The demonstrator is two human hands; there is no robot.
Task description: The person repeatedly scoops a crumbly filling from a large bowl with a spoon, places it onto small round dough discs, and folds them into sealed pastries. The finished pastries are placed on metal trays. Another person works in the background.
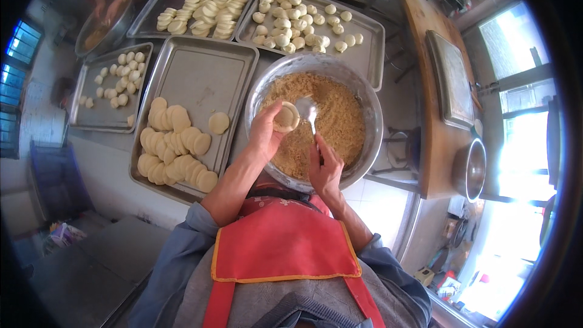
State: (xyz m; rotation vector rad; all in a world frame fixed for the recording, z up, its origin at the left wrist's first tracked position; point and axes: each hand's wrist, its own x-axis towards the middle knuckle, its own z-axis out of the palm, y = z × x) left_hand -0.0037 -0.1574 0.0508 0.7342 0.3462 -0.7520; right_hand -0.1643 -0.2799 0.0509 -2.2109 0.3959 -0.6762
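Observation:
My left hand [265, 134] holds a round dough wrapper [286, 117], cupped, over the left part of a large metal bowl [372, 146]. Crumbly brown filling [341, 118] lies in the bowl. With my right hand [325, 164] I grip the handle of a metal spoon [308, 108], whose head is at the filling, just right of the wrapper. Rows of flat dough rounds [175, 146] overlap on a metal tray [205, 70] left of the bowl, and a single round [219, 123] lies apart there.
Beyond the bowl, one tray [373, 50] bears dough balls and another [145, 23] stacked dough discs. A smaller tray [82, 114] with dough pieces is at far left. A co-worker's hands [109, 11] are in a metal basin [123, 27]. A wooden counter [421, 100] stands right.

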